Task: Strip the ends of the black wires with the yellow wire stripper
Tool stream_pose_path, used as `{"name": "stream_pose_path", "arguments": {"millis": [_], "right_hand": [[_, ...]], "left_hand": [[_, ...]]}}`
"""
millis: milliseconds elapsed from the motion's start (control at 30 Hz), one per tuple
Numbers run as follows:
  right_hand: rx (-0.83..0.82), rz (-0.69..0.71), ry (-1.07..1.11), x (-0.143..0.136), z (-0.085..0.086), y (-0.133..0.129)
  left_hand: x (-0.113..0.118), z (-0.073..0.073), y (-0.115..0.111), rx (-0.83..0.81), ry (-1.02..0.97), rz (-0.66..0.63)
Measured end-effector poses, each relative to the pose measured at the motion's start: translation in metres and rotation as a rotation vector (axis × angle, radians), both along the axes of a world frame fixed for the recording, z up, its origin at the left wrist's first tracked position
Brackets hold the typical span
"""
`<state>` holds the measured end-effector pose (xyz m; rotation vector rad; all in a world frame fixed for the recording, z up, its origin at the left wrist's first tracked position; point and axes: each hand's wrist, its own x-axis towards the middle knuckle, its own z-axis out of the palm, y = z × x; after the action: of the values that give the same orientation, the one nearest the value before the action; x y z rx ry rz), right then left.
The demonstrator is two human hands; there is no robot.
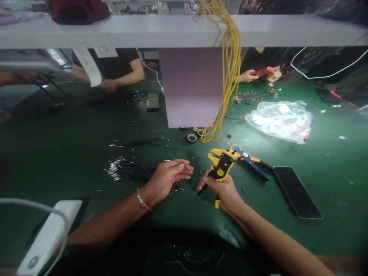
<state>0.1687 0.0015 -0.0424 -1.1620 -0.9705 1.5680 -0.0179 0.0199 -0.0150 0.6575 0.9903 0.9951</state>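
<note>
My right hand [222, 188] is wrapped round the handles of a yellow and black wire stripper [222, 165], its jaws pointing up and to the left. To the left of the tool, my left hand [169, 174] has its thumb and fingers pinched on a thin dark wire [184, 163], which is small and hard to make out. Beneath and beyond the left hand lies a bundle of black wires [132, 169] with pale ends at its left. A smaller group of black wires [146, 142] rests farther back.
A second stripper [248, 159] and a phone [297, 191] lie at right, a plastic bag [280, 119] behind. Yellow wires [231, 57] hang from the shelf [138, 32]. Tape rolls [191, 138] sit mid-table; a white device [48, 237] stands front left. Two people work opposite.
</note>
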Motion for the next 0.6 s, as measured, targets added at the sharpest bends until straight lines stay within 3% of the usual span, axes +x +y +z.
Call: {"name": "stream_pose_path", "arguments": {"millis": [200,433,600], "right_hand": [[-0.035,0.008,0.026,0.0,0.0,0.0],[-0.034,0.018,0.067,0.002,-0.002,0.001],[-0.054,0.15,0.122,-0.001,-0.003,-0.005]], "left_hand": [[-0.004,-0.001,0.004,0.034,0.043,0.025],[-0.017,0.008,0.016,0.125,0.077,0.128],[-0.025,0.013,0.02,0.146,0.095,0.149]]}}
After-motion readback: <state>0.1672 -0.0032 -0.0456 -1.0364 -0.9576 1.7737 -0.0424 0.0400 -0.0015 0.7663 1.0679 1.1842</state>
